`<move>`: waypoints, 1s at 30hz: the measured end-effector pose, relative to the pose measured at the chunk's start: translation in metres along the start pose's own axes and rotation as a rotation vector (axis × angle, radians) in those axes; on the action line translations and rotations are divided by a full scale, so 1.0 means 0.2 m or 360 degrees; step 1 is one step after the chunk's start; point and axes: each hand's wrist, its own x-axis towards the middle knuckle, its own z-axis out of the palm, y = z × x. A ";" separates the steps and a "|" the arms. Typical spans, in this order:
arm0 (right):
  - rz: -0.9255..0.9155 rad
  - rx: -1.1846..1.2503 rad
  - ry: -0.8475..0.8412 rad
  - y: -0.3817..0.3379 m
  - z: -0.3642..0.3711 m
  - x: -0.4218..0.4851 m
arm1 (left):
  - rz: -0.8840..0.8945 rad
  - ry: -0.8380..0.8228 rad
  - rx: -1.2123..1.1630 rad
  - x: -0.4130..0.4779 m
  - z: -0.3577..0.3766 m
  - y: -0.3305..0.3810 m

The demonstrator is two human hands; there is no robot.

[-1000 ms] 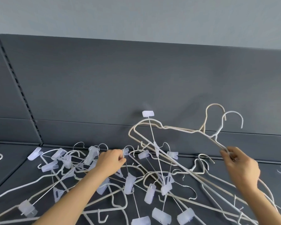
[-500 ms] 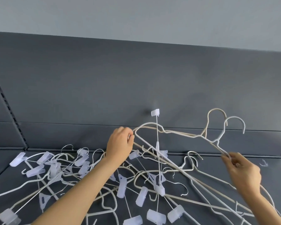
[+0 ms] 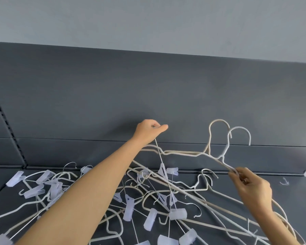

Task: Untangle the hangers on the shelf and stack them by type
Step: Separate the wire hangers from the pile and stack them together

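Gripping the top end of a clip hanger [image 3: 159,152], the left hand [image 3: 148,131] is fisted round the thin metal rod w/ the thumb poking out to the R. The rod's tip is hidden inside the fist, so can't tell if a clip sits there. From the fist the rod runs steeply down to a translucent lower clip [image 3: 177,213], which sits in among the tangle [image 3: 129,207]. Held high like this prob. to draw the rod up & out lengthways. It crosses the frames of the plain hangers [image 3: 184,153]; whether it runs in front of them or is threaded btwn them isn't clear.

The right hand [image 3: 251,188] is lower & well apart from the L. It pinches those two plain hangers together at the shoulder just below their necks, fingers & thumb closed on the wires. One is cream w/ its hook [image 3: 219,121] up, the other white w/ its hook [image 3: 240,129] just beside. Both hooks stand raised in front of the back panel [image 3: 78,103]. Likely reason: steady the same-type pair as one unit while the odd one is pulled free.

The other hangers, mostly clip type at L & wire type at R, lie crossed on the dark shelf [image 3: 300,190]. No sorted stack in view, so most of the untangling looks yet to do. Risk: the lower clip snagging a hook on the way up.
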 end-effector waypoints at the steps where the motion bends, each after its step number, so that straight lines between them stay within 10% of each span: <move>1: -0.0002 0.0029 -0.0044 -0.01 0.02 0.01 | 0.0009 0.0048 0.0020 -0.01 -0.03 -0.02; 11: 0.0386 0.0318 -0.1037 -0.05 0.35 0.05 | -0.0223 0.0247 -0.0642 -0.30 -0.53 -0.42; 20: 0.0209 0.0012 -0.0963 -0.08 0.44 -0.04 | -0.0843 -0.0032 -0.0281 -0.49 -0.51 -0.82; 30: 0.0122 0.0041 -0.0742 -0.16 0.35 0.02 | -0.0541 0.0008 0.0156 -0.52 -0.63 -0.82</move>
